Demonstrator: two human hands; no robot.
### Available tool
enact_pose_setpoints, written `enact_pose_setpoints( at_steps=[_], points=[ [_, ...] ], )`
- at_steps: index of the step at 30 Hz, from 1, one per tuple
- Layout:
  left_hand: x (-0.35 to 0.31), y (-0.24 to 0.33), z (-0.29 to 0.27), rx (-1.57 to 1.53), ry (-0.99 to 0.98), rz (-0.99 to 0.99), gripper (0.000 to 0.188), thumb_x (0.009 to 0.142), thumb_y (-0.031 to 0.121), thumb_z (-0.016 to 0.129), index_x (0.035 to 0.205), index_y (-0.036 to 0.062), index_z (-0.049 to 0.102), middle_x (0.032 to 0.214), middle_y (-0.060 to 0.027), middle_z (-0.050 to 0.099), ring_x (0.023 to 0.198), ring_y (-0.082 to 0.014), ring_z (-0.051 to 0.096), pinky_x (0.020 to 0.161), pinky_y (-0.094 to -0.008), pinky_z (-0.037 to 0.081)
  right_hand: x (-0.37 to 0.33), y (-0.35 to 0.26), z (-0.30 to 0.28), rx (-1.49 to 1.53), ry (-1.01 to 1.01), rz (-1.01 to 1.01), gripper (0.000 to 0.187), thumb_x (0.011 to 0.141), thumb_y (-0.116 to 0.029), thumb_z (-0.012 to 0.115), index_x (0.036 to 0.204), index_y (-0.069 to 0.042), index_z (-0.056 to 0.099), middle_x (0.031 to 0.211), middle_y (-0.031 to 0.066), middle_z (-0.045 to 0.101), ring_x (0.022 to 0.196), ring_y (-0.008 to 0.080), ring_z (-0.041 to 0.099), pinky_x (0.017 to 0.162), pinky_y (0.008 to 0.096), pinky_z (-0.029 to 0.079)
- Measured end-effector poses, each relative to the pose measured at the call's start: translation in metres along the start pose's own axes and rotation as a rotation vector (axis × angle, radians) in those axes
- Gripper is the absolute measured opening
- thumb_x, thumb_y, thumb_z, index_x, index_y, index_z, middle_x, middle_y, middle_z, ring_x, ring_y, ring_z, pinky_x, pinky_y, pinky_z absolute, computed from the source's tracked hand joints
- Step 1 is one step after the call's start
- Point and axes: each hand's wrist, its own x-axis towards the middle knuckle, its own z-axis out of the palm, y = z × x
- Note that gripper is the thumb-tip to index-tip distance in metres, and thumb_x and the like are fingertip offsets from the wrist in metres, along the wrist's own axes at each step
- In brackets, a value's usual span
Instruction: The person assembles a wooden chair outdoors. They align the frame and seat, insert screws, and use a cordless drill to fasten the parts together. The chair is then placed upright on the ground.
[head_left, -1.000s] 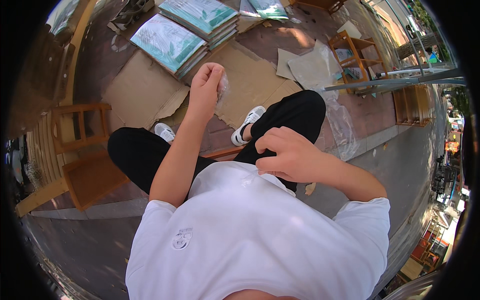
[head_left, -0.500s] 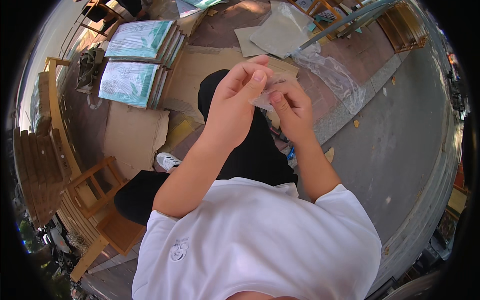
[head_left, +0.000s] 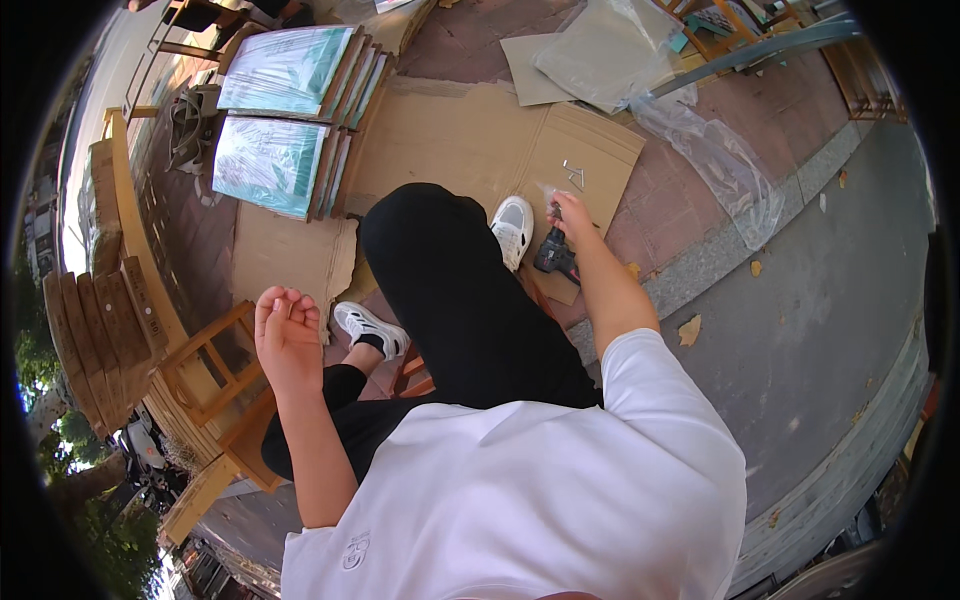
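Observation:
At the left, my left hand (head_left: 290, 335) is raised with its palm up. Its fingers are loosely curled, and nothing shows in it. My right hand (head_left: 570, 217) reaches forward and low, closed on a small clear plastic bag (head_left: 546, 189) whose edge sticks out past the fingers. Just below that hand lies a black cordless drill (head_left: 553, 253), partly covered by the wrist. Several small silver metal pieces (head_left: 573, 176) lie beyond the right hand on a cardboard sheet (head_left: 600, 150).
Stacked wrapped panels (head_left: 265, 155) stand at the far left. Wooden frames (head_left: 215, 375) and a wooden bench (head_left: 150, 250) are on my left. Clear plastic sheeting (head_left: 720, 165) lies at the right beside a stone kerb (head_left: 690, 280). My white shoes (head_left: 512, 232) rest on the ground.
My hands have come apart from in front of my chest. The left has moved left and back; the right has gone down toward the cardboard with the plastic. Drill and metal pieces now show.

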Motion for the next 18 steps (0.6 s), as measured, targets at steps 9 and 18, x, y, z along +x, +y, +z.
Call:
enact_pose_setpoints(
  at_steps=[9, 18],
  points=[
    [-0.021, -0.029, -0.041, -0.023, 0.219, -0.113, 0.013, 0.099, 0.005, 0.053, 0.110, 0.0069, 0.058, 0.094, -0.0057, 0.064, 0.086, -0.0189, 0.062, 0.079, -0.0302, 0.051, 0.103, 0.017, 0.006, 0.414, 0.127, 0.163, 0.021, 0.093, -0.024, 0.067, 0.096, -0.005, 0.060, 0.088, 0.0109, 0.061, 0.073, 0.0206, 0.059, 0.058, 0.0290, 0.051],
    [-0.003, -0.042, -0.014, -0.022, 0.133, -0.209, 0.011, 0.099, 0.007, 0.055, 0.110, 0.0079, 0.058, 0.092, -0.0045, 0.062, 0.085, -0.0185, 0.061, 0.078, -0.0290, 0.051, 0.087, 0.015, 0.015, 0.462, 0.177, 0.511, 0.019, 0.095, -0.023, 0.061, 0.096, -0.005, 0.059, 0.090, 0.0113, 0.061, 0.076, 0.0219, 0.060, 0.063, 0.0307, 0.052]
  ],
)
